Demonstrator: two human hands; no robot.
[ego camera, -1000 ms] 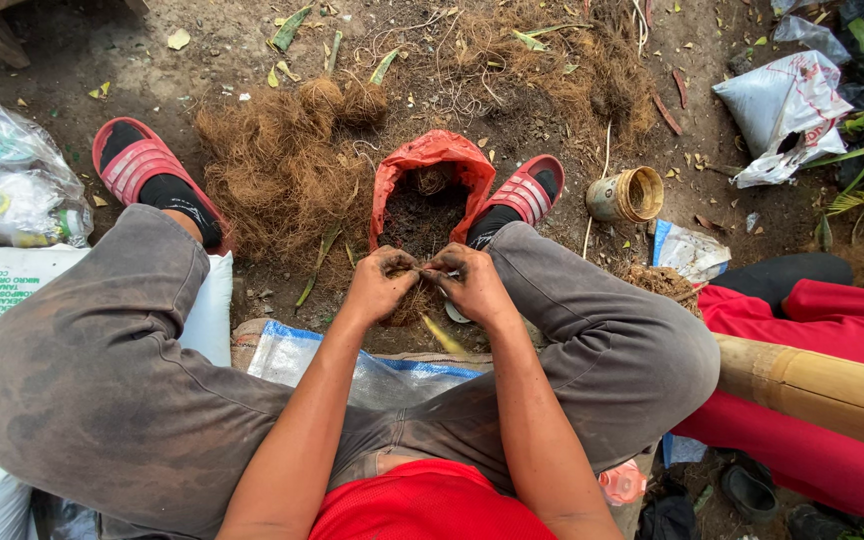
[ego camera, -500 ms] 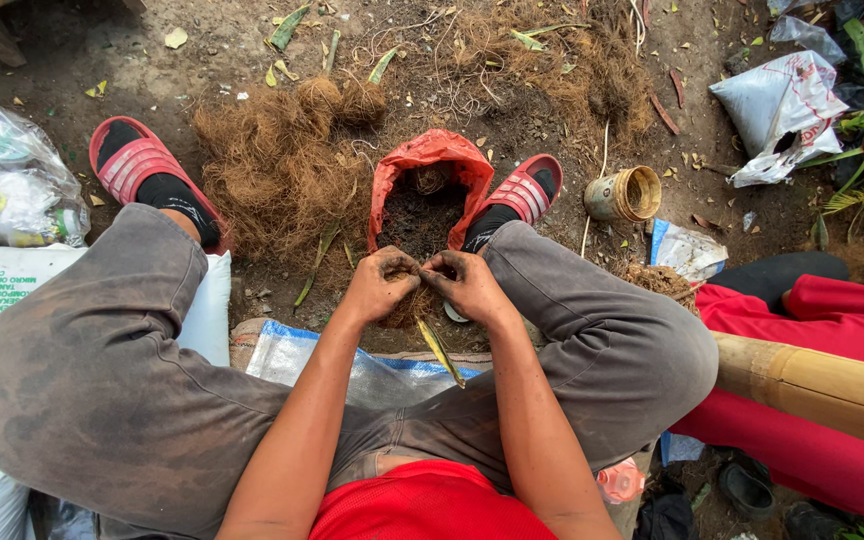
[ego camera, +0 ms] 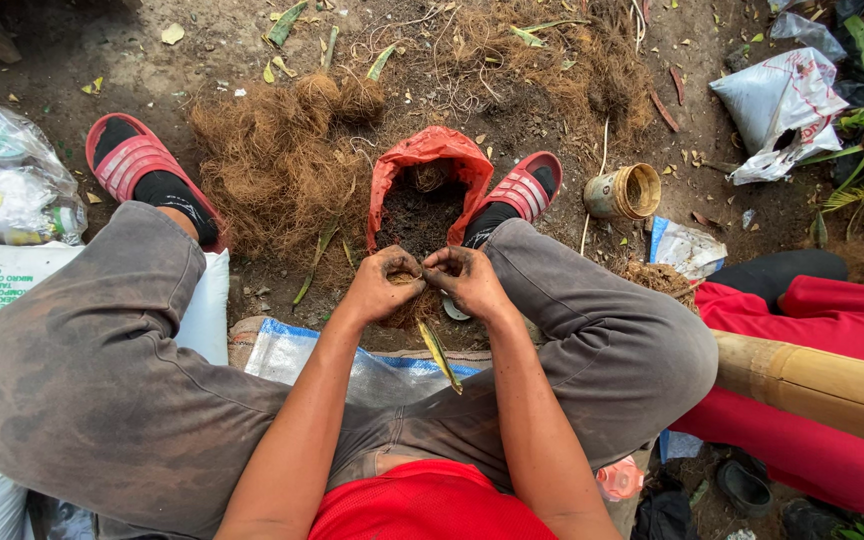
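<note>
Both soil-caked hands, left hand (ego camera: 384, 285) and right hand (ego camera: 465, 279), barely shifted, still pinched around fibre clump (ego camera: 408, 283) before red bag (ego camera: 422, 160).

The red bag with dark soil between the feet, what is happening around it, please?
A person sits on the ground with knees apart. The left hand and right hand, both dirty, meet over a small clump of brown fibre, just in front of the open red plastic bag of dark soil. A pile of brown coconut-like fibre lies left of the bag, and a small round tin can lies on its side to the right. A narrow green-yellow leaf hangs below the hands.
</note>
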